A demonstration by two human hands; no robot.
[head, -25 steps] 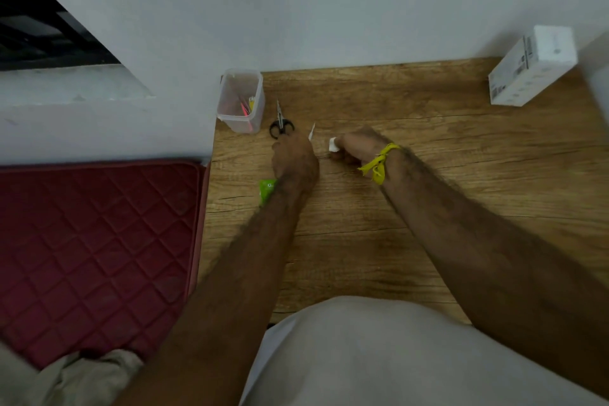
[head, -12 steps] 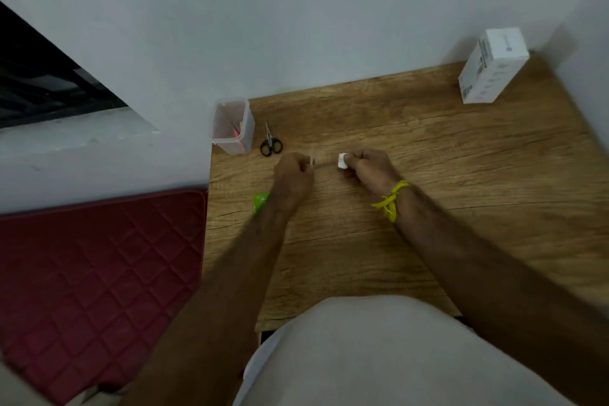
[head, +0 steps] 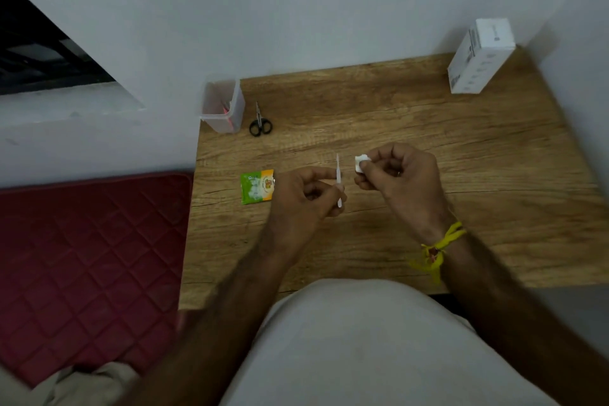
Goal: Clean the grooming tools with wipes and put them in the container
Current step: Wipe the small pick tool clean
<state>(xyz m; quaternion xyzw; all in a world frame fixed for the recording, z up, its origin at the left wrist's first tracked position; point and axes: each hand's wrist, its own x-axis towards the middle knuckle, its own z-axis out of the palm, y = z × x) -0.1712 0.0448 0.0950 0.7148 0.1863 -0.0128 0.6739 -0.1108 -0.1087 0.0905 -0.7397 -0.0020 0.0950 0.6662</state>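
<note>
Slim tool in the left hand, wipe in the right, both held above the wooden table.

The left hand [head: 304, 194] pinches a thin white grooming tool [head: 338, 180], tip pointing away; just right of it, apart, the right hand [head: 400, 176] pinches a small folded wipe [head: 360, 162]. Left of that grip lies a green wipe packet [head: 257, 187] on the table [head: 461, 155]. Beyond, black scissors [head: 260, 123] lie beside the clear container [head: 222, 107]; far right stands a white box [head: 479, 56].

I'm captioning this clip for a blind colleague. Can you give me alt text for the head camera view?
Over a wooden table, the left hand holds a thin white tool upright while the right hand pinches a small white wipe beside it. Scissors lie next to a clear container by the wall.
</note>
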